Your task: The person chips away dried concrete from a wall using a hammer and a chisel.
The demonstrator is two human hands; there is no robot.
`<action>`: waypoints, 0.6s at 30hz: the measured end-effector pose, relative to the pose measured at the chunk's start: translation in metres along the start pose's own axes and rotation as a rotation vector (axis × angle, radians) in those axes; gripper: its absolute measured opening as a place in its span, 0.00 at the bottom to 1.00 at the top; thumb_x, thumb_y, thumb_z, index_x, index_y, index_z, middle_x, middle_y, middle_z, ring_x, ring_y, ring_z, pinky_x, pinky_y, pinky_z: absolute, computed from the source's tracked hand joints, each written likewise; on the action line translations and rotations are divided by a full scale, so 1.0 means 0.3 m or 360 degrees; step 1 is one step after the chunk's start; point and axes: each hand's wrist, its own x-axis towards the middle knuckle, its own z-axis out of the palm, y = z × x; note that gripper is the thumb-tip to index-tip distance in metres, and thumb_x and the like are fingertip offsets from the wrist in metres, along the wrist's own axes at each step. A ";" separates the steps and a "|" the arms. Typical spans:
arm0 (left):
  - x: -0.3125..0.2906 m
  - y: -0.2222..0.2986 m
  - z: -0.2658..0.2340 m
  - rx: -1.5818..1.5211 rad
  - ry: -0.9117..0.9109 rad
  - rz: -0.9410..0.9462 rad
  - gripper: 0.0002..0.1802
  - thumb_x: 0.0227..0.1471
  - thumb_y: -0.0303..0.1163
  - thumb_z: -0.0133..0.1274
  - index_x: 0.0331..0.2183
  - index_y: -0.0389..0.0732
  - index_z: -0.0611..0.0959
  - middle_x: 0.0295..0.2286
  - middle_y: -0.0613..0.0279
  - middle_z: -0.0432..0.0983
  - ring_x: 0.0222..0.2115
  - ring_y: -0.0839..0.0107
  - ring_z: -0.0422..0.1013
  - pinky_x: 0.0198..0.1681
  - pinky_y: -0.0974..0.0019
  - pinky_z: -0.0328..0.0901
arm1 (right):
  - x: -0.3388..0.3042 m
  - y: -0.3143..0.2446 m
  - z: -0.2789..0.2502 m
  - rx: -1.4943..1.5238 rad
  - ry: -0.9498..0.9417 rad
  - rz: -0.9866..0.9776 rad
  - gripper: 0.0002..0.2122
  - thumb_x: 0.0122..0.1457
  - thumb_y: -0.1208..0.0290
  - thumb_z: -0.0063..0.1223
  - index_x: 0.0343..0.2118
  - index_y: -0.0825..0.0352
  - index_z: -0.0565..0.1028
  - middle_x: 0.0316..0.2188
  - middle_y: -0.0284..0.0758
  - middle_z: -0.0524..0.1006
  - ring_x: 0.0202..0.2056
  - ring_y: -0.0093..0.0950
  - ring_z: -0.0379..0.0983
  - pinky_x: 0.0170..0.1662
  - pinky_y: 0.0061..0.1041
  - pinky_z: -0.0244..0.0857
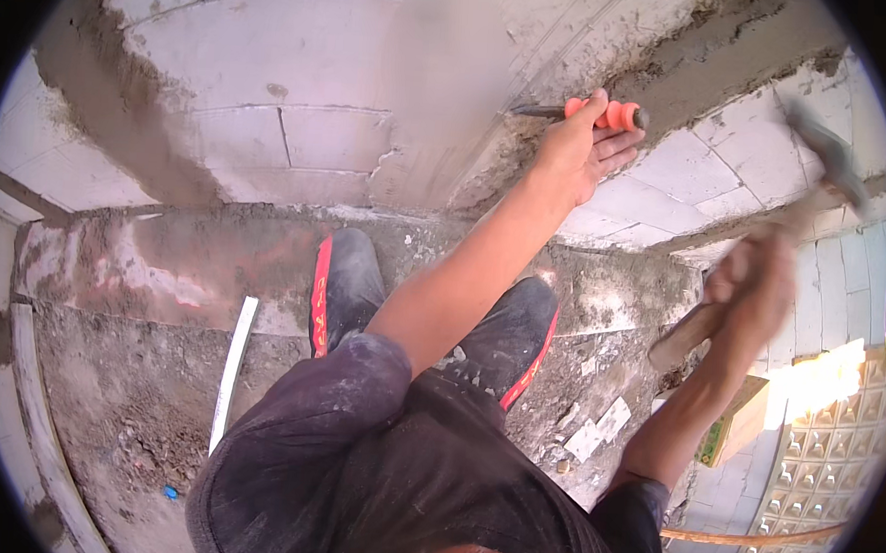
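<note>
Chisel [622, 116] across left grip [582, 152], tip leftward; hammer [828, 161] through right grip [761, 273].

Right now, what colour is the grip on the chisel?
The grip is coral orange, showing best in the head view.

Chisel grip [627, 116] orange; hammer hdl [678, 341] brn; trousers [355, 272] dk grey w/ red stripes [320, 295]; wall blocks [264, 52] off-wht; shirt [422, 486] blk
</note>
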 end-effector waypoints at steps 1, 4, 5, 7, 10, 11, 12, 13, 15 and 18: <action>-0.002 -0.003 0.007 -0.0025 -0.0019 -0.0012 0.19 0.64 0.44 0.47 0.42 0.36 0.71 0.42 0.48 0.73 0.49 0.51 0.72 0.58 0.46 0.63 | 0.018 -0.005 0.010 0.0253 0.0102 -0.0256 0.14 0.68 0.57 0.42 0.34 0.65 0.68 0.16 0.27 0.64 0.13 0.19 0.59 0.14 0.18 0.53; -0.002 0.003 0.024 -0.0021 0.0002 -0.0041 0.19 0.63 0.44 0.47 0.42 0.35 0.71 0.43 0.48 0.73 0.49 0.51 0.72 0.58 0.46 0.63 | 0.041 0.114 0.022 0.0448 0.0222 -0.0701 0.15 0.68 0.58 0.41 0.36 0.67 0.67 0.17 0.28 0.64 0.14 0.20 0.61 0.15 0.22 0.57; 0.011 0.013 0.023 -0.0007 -0.0002 -0.0034 0.19 0.63 0.44 0.47 0.42 0.35 0.71 0.43 0.48 0.73 0.49 0.51 0.72 0.58 0.46 0.63 | 0.046 0.182 0.017 -0.0198 -0.0196 -0.0432 0.14 0.67 0.58 0.43 0.35 0.66 0.68 0.17 0.27 0.64 0.14 0.19 0.61 0.15 0.20 0.55; 0.018 0.016 -0.005 0.0047 0.0104 -0.0036 0.19 0.63 0.44 0.47 0.42 0.36 0.71 0.43 0.47 0.74 0.50 0.51 0.71 0.58 0.46 0.63 | 0.030 0.198 -0.008 -0.0840 -0.0605 -0.0123 0.13 0.67 0.58 0.45 0.33 0.64 0.69 0.17 0.26 0.64 0.15 0.18 0.61 0.15 0.17 0.53; 0.009 0.006 -0.007 0.0059 -0.0003 -0.0014 0.19 0.63 0.45 0.47 0.40 0.36 0.71 0.43 0.47 0.74 0.48 0.51 0.72 0.58 0.46 0.63 | 0.031 0.078 -0.050 -0.0347 -0.0184 0.0007 0.14 0.65 0.55 0.47 0.34 0.63 0.69 0.17 0.24 0.63 0.14 0.17 0.56 0.14 0.19 0.49; 0.011 -0.005 0.003 0.0038 0.0002 -0.0028 0.19 0.63 0.45 0.47 0.40 0.36 0.71 0.43 0.47 0.74 0.48 0.51 0.72 0.58 0.46 0.63 | 0.028 0.044 -0.043 0.0005 -0.0029 -0.0180 0.14 0.66 0.54 0.46 0.36 0.63 0.69 0.17 0.25 0.63 0.14 0.18 0.56 0.14 0.19 0.49; 0.007 -0.008 0.014 0.0012 -0.0010 -0.0030 0.19 0.63 0.45 0.47 0.41 0.36 0.71 0.43 0.48 0.74 0.48 0.51 0.72 0.58 0.46 0.63 | 0.019 0.033 -0.030 0.0371 0.0134 -0.0347 0.15 0.66 0.54 0.44 0.37 0.63 0.68 0.17 0.26 0.63 0.14 0.19 0.56 0.14 0.20 0.49; 0.002 -0.012 0.018 -0.0016 -0.0023 -0.0033 0.19 0.63 0.45 0.47 0.41 0.36 0.71 0.42 0.48 0.74 0.49 0.51 0.72 0.58 0.46 0.63 | 0.049 0.051 -0.002 0.0479 0.0339 -0.0417 0.15 0.67 0.53 0.40 0.38 0.63 0.67 0.17 0.28 0.63 0.14 0.23 0.58 0.15 0.20 0.51; 0.002 0.009 0.018 0.0004 -0.0001 -0.0047 0.19 0.64 0.45 0.47 0.42 0.36 0.72 0.43 0.48 0.74 0.49 0.51 0.72 0.58 0.46 0.63 | 0.085 0.220 -0.006 -0.0387 -0.0047 -0.0557 0.16 0.68 0.54 0.39 0.36 0.65 0.68 0.17 0.28 0.63 0.14 0.25 0.59 0.16 0.23 0.56; -0.006 0.037 -0.024 0.0041 0.0011 -0.0015 0.19 0.64 0.44 0.46 0.42 0.36 0.72 0.43 0.48 0.73 0.49 0.50 0.71 0.59 0.46 0.63 | 0.064 0.198 -0.021 -0.0912 -0.0566 -0.0220 0.16 0.68 0.56 0.39 0.34 0.65 0.69 0.17 0.27 0.64 0.14 0.23 0.60 0.16 0.23 0.57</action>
